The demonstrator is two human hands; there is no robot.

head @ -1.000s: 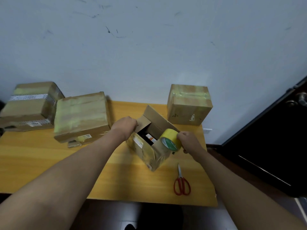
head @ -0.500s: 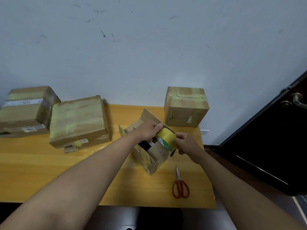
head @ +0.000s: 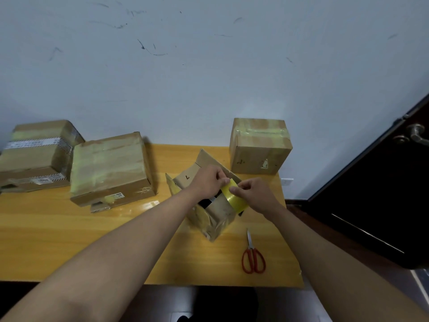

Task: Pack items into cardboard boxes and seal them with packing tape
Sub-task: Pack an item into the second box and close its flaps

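Observation:
A small open cardboard box [head: 218, 217] stands on the wooden table [head: 69, 240], its far flap raised and a dark item showing inside. Over its top I hold a yellow roll of packing tape [head: 234, 199]. My right hand [head: 256, 195] grips the roll from the right. My left hand [head: 209, 182] pinches the roll's upper edge, thumb and fingers closed on the tape. Both hands meet above the box opening. Old yellowish tape covers the box's near sides.
Red-handled scissors [head: 253, 259] lie near the table's front right. A taped box [head: 260, 145] stands at the back right; two larger taped boxes [head: 109, 168] [head: 34, 154] sit at the left. A dark door [head: 383, 194] with a handle is at the right.
My left hand left the box flap and came to the tape roll, now pinching its edge. The right hand kept the roll over the box.

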